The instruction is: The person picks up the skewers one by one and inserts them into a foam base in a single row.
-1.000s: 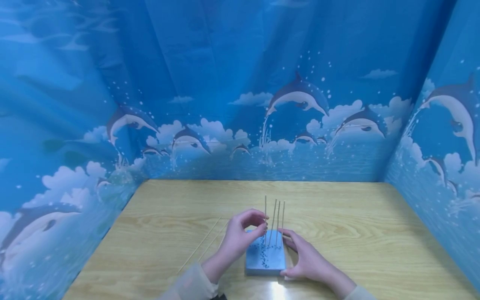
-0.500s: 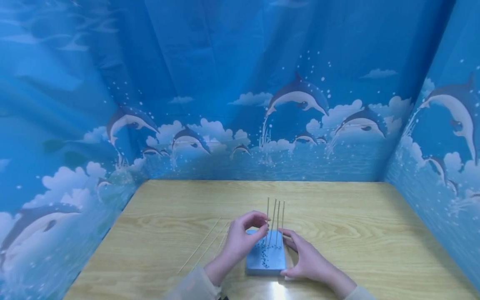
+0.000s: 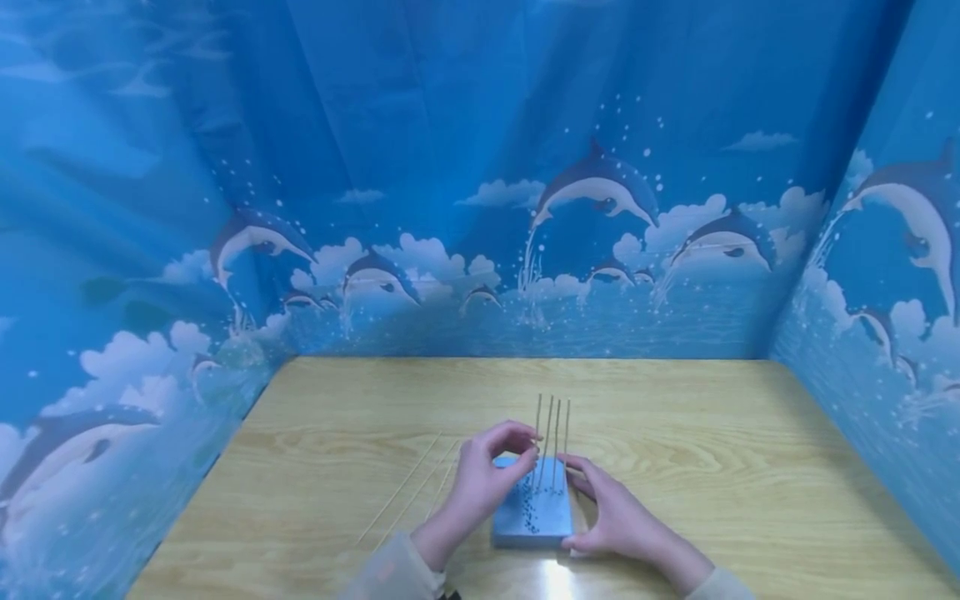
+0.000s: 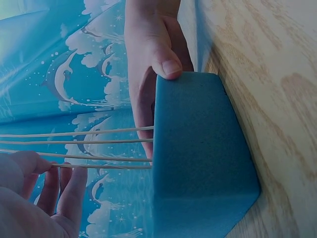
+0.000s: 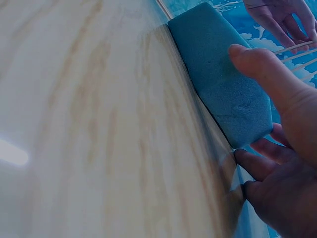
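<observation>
Loose thin wooden skewers are seen lying flat on the pale wooden table, slanted away to the left of the left hand. That hand's grip is pinched on the leftmost of four upright thin wooden sticks, whose long axis runs vertically into the blue rectangular foam block. The block sits between both hands at the near table edge. It is steadied at its right side by the right hand, with thumb and fingers curled against it.
</observation>
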`<state>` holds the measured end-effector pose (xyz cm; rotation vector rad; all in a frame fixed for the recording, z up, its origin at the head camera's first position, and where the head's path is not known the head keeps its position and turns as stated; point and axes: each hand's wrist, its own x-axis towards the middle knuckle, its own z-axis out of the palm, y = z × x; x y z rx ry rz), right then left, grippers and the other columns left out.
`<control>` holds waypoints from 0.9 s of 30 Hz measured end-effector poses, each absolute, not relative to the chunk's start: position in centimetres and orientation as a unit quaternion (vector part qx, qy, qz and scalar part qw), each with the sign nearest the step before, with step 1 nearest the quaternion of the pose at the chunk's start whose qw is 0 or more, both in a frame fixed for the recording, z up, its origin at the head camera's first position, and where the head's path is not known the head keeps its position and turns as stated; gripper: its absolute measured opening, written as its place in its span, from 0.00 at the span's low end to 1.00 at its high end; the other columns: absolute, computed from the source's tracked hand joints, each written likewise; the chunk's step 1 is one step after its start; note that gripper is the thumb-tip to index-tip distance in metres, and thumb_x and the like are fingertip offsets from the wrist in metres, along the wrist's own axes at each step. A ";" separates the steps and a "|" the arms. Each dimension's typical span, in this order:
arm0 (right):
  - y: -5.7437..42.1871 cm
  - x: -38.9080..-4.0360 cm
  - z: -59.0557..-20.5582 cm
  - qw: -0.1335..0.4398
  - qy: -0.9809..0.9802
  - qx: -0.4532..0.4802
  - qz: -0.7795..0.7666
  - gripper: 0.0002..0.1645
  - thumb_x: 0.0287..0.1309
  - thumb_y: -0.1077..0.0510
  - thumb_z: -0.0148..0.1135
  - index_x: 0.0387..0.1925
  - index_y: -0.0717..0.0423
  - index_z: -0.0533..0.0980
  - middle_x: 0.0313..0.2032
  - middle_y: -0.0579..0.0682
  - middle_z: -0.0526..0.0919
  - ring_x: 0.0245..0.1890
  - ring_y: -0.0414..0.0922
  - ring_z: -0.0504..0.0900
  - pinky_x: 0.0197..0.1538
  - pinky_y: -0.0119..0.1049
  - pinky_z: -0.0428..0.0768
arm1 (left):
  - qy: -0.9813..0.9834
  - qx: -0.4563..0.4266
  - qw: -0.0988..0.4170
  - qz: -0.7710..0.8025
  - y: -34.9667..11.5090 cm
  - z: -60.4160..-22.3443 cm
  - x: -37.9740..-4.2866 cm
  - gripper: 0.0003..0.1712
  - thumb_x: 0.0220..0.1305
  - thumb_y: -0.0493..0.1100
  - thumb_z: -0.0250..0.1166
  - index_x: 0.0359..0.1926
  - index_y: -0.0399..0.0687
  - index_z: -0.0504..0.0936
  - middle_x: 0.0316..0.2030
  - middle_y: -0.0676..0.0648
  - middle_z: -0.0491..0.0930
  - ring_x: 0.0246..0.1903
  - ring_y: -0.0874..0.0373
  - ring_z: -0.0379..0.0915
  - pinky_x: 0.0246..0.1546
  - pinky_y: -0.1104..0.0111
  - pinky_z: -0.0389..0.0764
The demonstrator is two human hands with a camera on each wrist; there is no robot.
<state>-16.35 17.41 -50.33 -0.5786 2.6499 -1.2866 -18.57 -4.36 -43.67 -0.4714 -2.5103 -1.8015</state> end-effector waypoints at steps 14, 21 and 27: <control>17.4 -16.4 -50.2 0.071 0.881 -0.195 -0.426 0.69 0.30 0.45 0.83 0.73 0.56 0.56 0.69 0.65 0.66 0.66 0.57 0.73 0.70 0.59 0.62 | -0.800 -0.143 0.004 -0.582 -4.6 -43.4 -18.7 0.11 0.60 0.40 0.69 0.45 0.51 0.84 0.40 0.47 0.87 0.40 0.63 0.82 0.61 0.53 0.79; 17.3 -16.5 -50.2 0.067 0.880 -0.193 -0.429 0.69 0.29 0.47 0.83 0.73 0.58 0.56 0.70 0.65 0.65 0.66 0.57 0.73 0.70 0.58 0.64 | -0.807 -0.152 0.004 -0.571 -4.3 -43.3 -18.7 0.12 0.59 0.41 0.69 0.45 0.50 0.84 0.38 0.53 0.87 0.41 0.63 0.82 0.60 0.54 0.80; 17.4 -16.4 -50.3 0.069 0.877 -0.194 -0.434 0.69 0.29 0.47 0.83 0.73 0.57 0.56 0.71 0.62 0.65 0.66 0.56 0.73 0.71 0.57 0.63 | -0.811 -0.149 0.012 -0.566 -4.1 -43.6 -18.5 0.12 0.59 0.41 0.69 0.45 0.53 0.84 0.38 0.53 0.87 0.40 0.65 0.82 0.57 0.57 0.82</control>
